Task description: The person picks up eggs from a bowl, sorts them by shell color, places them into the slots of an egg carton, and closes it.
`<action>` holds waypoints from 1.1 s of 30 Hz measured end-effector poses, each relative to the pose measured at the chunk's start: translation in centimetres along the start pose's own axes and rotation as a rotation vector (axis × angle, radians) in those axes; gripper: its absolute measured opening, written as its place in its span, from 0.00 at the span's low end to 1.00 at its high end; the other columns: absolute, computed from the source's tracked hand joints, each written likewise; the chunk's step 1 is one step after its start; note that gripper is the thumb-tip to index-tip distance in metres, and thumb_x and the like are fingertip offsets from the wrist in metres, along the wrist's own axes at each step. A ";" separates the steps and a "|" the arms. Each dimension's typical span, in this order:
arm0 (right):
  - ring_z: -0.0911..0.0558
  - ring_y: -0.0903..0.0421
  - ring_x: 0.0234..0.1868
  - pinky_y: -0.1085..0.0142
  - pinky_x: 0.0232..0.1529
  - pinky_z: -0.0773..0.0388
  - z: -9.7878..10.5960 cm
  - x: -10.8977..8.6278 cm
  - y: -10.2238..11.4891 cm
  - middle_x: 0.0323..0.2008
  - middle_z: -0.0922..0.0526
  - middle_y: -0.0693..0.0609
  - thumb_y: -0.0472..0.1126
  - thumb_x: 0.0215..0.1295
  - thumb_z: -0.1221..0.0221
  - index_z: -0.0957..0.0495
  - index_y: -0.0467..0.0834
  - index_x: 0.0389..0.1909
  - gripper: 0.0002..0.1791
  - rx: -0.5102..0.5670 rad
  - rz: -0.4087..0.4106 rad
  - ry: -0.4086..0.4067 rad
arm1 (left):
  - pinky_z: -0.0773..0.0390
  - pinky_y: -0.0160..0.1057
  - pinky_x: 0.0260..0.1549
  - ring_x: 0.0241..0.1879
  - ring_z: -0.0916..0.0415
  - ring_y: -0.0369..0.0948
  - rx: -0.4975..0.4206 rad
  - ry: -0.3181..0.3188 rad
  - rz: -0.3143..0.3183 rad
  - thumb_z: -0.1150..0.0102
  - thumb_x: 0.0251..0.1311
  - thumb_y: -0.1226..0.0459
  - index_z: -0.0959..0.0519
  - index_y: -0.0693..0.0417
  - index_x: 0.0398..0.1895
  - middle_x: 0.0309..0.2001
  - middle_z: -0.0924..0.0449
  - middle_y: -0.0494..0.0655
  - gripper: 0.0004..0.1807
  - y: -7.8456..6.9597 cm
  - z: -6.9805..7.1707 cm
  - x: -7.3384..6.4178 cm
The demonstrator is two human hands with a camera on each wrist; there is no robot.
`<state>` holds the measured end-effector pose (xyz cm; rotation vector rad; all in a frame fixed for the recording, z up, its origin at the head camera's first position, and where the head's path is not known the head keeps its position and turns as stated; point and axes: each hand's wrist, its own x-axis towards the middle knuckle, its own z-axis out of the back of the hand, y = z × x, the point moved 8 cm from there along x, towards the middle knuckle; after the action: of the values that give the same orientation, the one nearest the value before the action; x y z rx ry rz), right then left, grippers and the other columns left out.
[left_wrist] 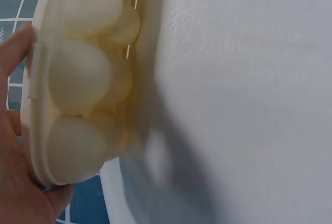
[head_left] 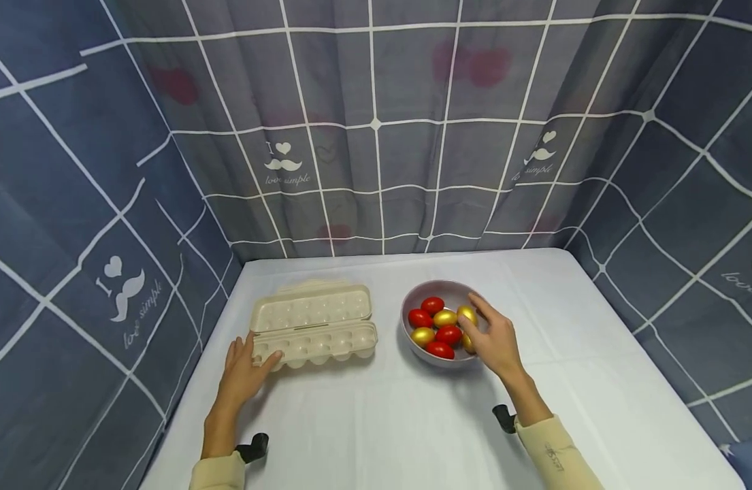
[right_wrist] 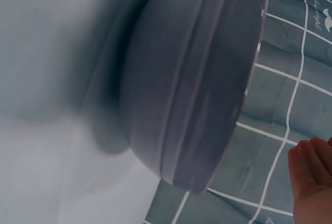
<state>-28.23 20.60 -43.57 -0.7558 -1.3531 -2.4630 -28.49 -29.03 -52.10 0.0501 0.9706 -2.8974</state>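
Note:
At the left stands a cream plastic egg carton [head_left: 323, 340], its lid [head_left: 311, 309] folded back and its cups facing up. My left hand [head_left: 237, 378] grips the carton's left end, thumb along the front and fingers at the side. Close up in the left wrist view, the rounded undersides of the cups [left_wrist: 80, 76] show. To the right is a grey-purple bowl [head_left: 439, 361] with several red eggs [head_left: 439, 350] and gold eggs [head_left: 422, 336]. My right hand [head_left: 497, 344] reaches over its right rim, thumb and fingers spread around a gold egg [head_left: 467, 314].
A white cloth covers the table [head_left: 382, 422]. Dark checked curtains [head_left: 406, 156] rise at the back and on both sides. Between carton and bowl lies a narrow strip of the white cloth.

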 end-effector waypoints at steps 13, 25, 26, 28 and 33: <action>0.19 0.37 0.53 0.47 0.55 0.25 -2.2 0.4 -1.2 0.54 0.19 0.37 0.38 0.63 0.35 0.24 0.33 0.59 0.25 0.045 -0.082 0.060 | 0.55 0.68 0.66 0.73 0.65 0.69 -0.031 -0.005 0.033 0.33 0.53 0.39 0.63 0.73 0.75 0.73 0.65 0.78 0.67 1.0 -0.9 -1.1; 0.24 0.33 0.58 0.47 0.58 0.28 -4.4 0.1 -2.9 0.59 0.25 0.31 0.32 0.64 0.36 0.28 0.28 0.61 0.25 0.238 -0.195 0.131 | 0.56 0.66 0.67 0.74 0.68 0.66 -0.054 -0.059 0.053 0.29 0.50 0.42 0.66 0.72 0.75 0.74 0.69 0.75 0.70 1.8 -1.5 -2.0; 0.24 0.34 0.58 0.48 0.58 0.28 -4.6 0.1 -3.0 0.59 0.25 0.31 0.32 0.63 0.35 0.27 0.29 0.61 0.25 0.250 -0.204 0.133 | 0.56 0.65 0.67 0.74 0.68 0.66 -0.058 -0.065 0.053 0.29 0.50 0.42 0.66 0.72 0.75 0.74 0.69 0.75 0.70 1.9 -1.5 -1.9; 0.23 0.35 0.58 0.50 0.58 0.27 -5.1 0.2 -3.1 0.58 0.24 0.31 0.32 0.63 0.34 0.26 0.28 0.60 0.25 0.245 -0.215 0.147 | 0.56 0.65 0.68 0.74 0.69 0.65 -0.062 -0.075 0.053 0.29 0.50 0.42 0.66 0.72 0.75 0.74 0.69 0.75 0.70 2.0 -1.6 -2.0; 0.24 0.36 0.59 0.51 0.58 0.27 -6.6 0.7 -3.4 0.58 0.24 0.30 0.32 0.63 0.35 0.27 0.26 0.60 0.26 0.241 -0.235 0.203 | 0.57 0.63 0.69 0.74 0.69 0.65 -0.071 -0.092 0.038 0.28 0.51 0.43 0.65 0.75 0.74 0.74 0.69 0.75 0.69 2.0 -1.7 -2.0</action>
<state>-32.50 16.98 -48.57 -0.2993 -1.6983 -2.4008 -26.32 -29.45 -54.57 -0.0680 1.0433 -2.8006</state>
